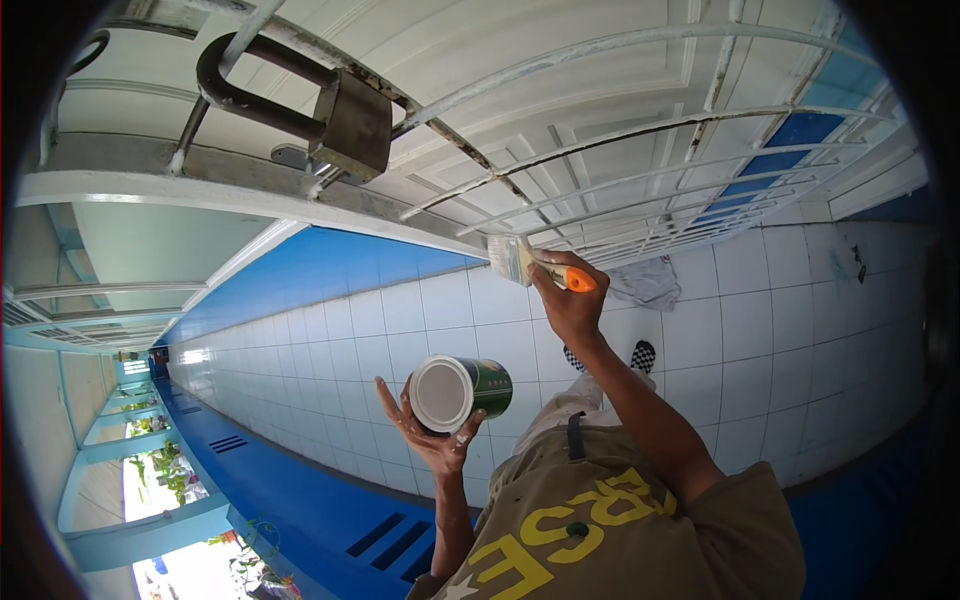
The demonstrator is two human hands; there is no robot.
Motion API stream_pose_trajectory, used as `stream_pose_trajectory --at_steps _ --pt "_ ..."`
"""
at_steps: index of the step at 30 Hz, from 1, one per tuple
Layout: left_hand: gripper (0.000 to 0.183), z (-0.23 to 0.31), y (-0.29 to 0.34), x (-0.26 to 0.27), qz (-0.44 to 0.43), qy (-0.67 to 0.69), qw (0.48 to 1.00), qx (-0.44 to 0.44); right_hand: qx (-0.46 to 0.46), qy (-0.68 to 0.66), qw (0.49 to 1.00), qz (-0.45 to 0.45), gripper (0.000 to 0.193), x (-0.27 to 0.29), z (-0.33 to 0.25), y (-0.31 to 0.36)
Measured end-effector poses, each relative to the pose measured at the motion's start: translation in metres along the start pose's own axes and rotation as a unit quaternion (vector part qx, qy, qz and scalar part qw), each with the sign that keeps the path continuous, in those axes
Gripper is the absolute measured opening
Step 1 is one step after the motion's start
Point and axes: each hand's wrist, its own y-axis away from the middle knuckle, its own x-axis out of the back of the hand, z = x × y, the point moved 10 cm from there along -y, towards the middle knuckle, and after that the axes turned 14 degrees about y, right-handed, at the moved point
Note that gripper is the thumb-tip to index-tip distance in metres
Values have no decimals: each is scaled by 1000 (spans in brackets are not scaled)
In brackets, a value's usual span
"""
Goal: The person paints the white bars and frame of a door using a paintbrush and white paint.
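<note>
My left hand point(438, 437) is wrapped round a green paint can point(490, 390) at waist height, the can's pale round end tilted toward me. White smears show on its fingers. A flat paintbrush point(527, 266) with an orange-tipped handle is gripped in my right hand point(575, 305). Its white-coated bristles are against or very close to the edge of a white metal frame point(400, 225); contact is hard to make out. Beyond the brush runs a grille point(600, 120) of white bars, with dark worn patches on some of them.
A large padlock point(352, 125) hangs on the grille at upper left, before a white panelled door point(480, 100). A crumpled cloth point(648, 284) lies on the white tiled floor point(400, 320) near my feet. A blue low wall point(330, 500) runs along the left side.
</note>
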Motion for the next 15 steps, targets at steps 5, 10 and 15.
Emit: stream_pose_trajectory --at_steps 5,10,15 --pt "103 2 8 -7 32 50 997 53 33 24 998 -41 17 -17 -3 -27" --pt "103 -7 18 2 37 9 998 45 -73 -73 994 -36 20 -5 2 -29" --pt "100 5 12 -5 32 -30 999 23 -61 -24 996 -65 22 -17 3 -26"
